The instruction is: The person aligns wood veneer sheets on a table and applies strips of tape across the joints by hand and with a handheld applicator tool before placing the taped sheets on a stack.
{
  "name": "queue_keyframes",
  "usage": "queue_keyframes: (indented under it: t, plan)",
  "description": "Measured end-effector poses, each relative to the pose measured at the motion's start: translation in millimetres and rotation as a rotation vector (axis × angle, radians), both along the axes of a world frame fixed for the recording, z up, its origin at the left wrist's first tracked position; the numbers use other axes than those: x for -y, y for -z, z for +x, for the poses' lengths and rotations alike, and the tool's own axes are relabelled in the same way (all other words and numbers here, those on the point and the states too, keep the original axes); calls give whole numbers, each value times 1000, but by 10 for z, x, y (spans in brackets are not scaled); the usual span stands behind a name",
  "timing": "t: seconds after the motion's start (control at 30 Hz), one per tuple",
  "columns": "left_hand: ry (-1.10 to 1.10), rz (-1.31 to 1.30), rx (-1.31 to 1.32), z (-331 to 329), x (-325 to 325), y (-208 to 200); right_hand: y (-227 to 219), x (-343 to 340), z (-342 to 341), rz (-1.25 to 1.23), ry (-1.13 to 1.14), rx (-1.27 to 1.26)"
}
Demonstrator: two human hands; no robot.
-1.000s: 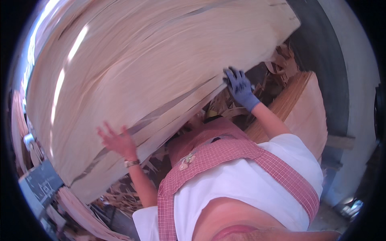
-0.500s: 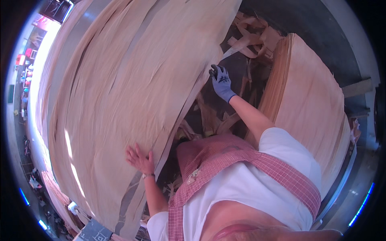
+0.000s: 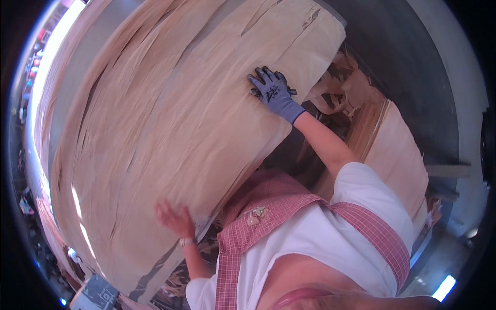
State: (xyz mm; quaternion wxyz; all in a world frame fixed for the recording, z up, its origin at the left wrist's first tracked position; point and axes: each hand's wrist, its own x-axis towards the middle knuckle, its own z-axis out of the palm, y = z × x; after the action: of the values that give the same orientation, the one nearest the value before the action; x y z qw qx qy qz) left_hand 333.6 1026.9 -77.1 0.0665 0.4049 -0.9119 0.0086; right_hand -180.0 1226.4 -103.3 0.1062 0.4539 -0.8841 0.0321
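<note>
Right hand (image 3: 272, 93) has moved from edge to face of the veneer (image 3: 196, 129), spread, ungripping; left hand (image 3: 176, 219), likewise spread, is nearer the apron (image 3: 274, 206). Veneer extends under both, long axis slanting from the apron's left to beyond it.

Wht tee (image 3: 305, 237), pink chk apron (image 3: 284, 199), blu R glove (image 3: 277, 96), L wristband (image 3: 188, 241)

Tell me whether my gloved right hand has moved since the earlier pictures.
Yes: against the wood stack at right, the gloved right hand has moved forward and left, from the near edge of the pale wood sheet to farther over it.
</note>
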Motion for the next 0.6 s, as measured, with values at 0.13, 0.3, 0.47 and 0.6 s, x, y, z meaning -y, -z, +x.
queue_keyframes:
  t: [0.13, 0.3, 0.47, 0.6]
  plan:
    - [142, 40, -261, -1238, -640, -168, -225, 141, -70, 94, -55, -24]
    - [-199, 428, -299, -1085, -1683, 374, -163, 122, -238, 191, -137, -43]
    - [-1168, 1503, -1118, -1342, -2885, 1314, -66, 55, -393, 295, -349, -69]
    - [-1077, 1684, -1575, -2217, -3541, 1210, 176, -43, -460, 269, -549, -80]
